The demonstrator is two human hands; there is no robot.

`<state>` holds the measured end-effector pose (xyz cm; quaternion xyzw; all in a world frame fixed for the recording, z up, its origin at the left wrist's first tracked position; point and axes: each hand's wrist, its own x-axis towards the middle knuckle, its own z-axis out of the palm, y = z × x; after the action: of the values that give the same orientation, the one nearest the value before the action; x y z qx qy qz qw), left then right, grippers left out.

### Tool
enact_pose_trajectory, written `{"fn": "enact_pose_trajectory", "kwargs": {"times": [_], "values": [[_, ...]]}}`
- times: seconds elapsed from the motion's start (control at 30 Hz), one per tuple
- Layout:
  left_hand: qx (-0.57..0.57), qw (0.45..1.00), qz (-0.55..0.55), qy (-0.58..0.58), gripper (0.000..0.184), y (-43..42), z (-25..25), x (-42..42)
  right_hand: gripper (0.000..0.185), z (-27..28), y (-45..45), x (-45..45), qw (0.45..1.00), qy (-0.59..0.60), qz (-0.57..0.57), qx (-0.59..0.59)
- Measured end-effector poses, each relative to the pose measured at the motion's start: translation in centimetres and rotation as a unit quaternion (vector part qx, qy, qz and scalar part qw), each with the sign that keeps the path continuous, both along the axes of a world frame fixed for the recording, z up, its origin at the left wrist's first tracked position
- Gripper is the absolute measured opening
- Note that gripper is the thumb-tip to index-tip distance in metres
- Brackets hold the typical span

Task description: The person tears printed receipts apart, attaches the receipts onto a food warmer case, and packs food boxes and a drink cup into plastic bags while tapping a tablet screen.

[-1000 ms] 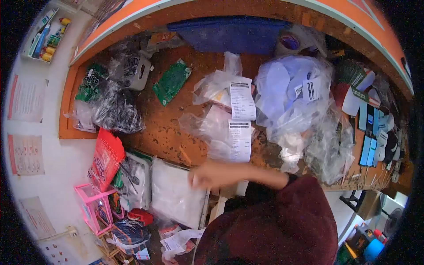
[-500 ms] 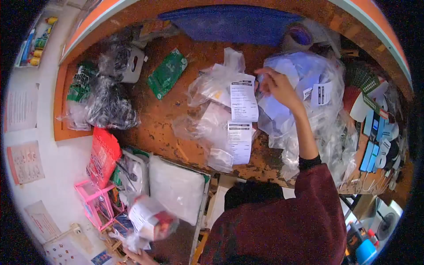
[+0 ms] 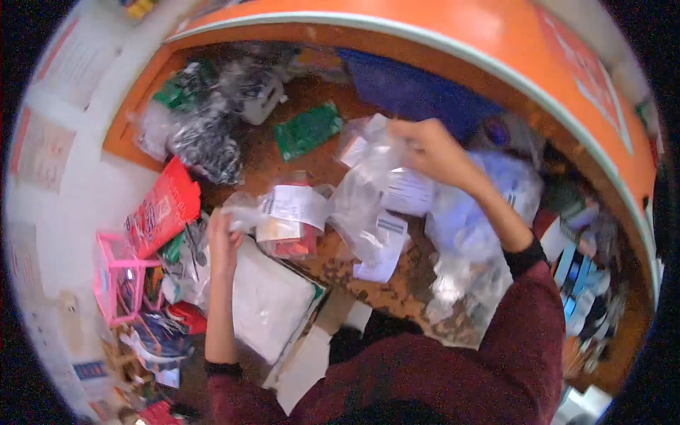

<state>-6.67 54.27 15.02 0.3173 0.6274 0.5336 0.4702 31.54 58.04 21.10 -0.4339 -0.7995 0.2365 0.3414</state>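
Note:
My left hand [image 3: 225,237] is closed on the gathered plastic end of a boxed package [image 3: 287,221], a red and white box in clear wrap with a printed white label across it. The box is over the desk's left front edge. My right hand [image 3: 432,150], a little blurred, pinches the top of a clear plastic bag [image 3: 368,188] near the middle of the desk. Printed slips lie with that bag, one of them [image 3: 382,248] hanging toward the front. Right of it sits a bulky clear bag with bluish contents [image 3: 467,205].
A green packet [image 3: 308,131] lies on the brown desk, with black and clear plastic bundles [image 3: 205,142] behind it to the left. A blue bin [image 3: 418,85] stands at the back. At left are a red bag [image 3: 166,205], a pink frame [image 3: 113,276] and white packing bags [image 3: 265,304].
My left hand has risen from low left, bringing the boxed package up to the desk. The right hand has moved left onto the clear bag and lifted its top. The view has tilted.

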Motion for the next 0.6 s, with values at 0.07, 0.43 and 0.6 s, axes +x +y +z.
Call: {"fn": "enact_pose_trajectory", "kwargs": {"times": [0.07,0.43,0.6], "values": [[0.029,0.997,-0.074,0.016,0.009,1.7,-0.8,0.0,0.024,7.9,-0.6,1.0,0.998,-0.025,0.014,0.057],[0.17,0.795,-0.18,0.553,0.023,4.7,-3.7,-3.3,0.029,33.5,9.4,8.2,0.944,-0.264,-0.051,0.19],[0.161,0.85,-0.167,0.473,0.029,3.8,-6.2,-5.3,0.03,26.7,12.7,6.6,0.988,0.053,-0.112,0.089]]}}
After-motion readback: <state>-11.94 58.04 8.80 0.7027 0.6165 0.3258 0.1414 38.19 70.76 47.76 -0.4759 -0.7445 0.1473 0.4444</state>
